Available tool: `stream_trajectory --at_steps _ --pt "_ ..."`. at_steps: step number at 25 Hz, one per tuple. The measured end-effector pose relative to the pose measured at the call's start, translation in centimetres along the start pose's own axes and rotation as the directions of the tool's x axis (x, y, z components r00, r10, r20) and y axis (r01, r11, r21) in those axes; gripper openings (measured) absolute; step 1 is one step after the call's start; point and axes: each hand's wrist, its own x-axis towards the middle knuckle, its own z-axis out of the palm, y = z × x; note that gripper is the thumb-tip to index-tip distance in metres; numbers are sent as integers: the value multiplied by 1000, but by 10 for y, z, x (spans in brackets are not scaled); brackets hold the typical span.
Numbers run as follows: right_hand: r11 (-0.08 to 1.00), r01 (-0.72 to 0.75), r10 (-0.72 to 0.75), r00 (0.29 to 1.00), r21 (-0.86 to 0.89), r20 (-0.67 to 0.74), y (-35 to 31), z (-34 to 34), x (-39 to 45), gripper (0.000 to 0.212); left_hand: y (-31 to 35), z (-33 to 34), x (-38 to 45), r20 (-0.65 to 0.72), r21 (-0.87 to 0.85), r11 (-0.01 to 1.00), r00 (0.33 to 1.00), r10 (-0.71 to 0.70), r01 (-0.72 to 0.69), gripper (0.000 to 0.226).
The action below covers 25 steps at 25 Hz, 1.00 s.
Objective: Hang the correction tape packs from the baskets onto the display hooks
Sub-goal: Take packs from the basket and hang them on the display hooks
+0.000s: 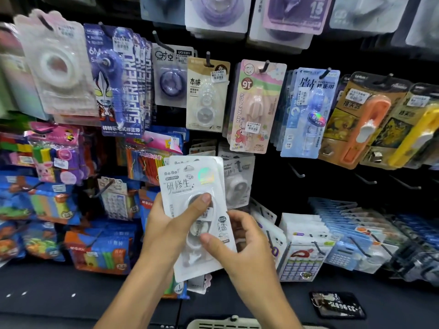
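Black pegboard fills the wall ahead; nearest you, your left hand (171, 224) and right hand (240, 243) both pinch a fanned stack of white correction tape packs (190, 186), thumbs clamped on the front one. Beyond your fingertips, matching packs hang on a hook (240, 166); with the stack fanned, the hang-holes may miss it and packs could slide out.

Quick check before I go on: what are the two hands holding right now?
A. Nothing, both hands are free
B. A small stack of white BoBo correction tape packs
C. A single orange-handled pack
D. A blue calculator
B: both the left hand and the right hand have a grip on a fanned stack of white BoBo correction tape packs, with thumbs pressed on the front pack.
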Motion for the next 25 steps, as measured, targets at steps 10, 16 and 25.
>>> stream_trajectory --at_steps 10,16,25 --pt "901 -256 311 944 351 -112 0 -39 16 21 9 -19 -3 23 39 999 999 -29 28 52" --pt "936 -272 322 919 223 -229 21 -35 27 17 16 -25 2 -59 49 997 996 65 -62 57" --pt "955 -185 231 954 231 -192 20 -21 15 42 6 -10 2 -14 112 990 996 89 -87 51"
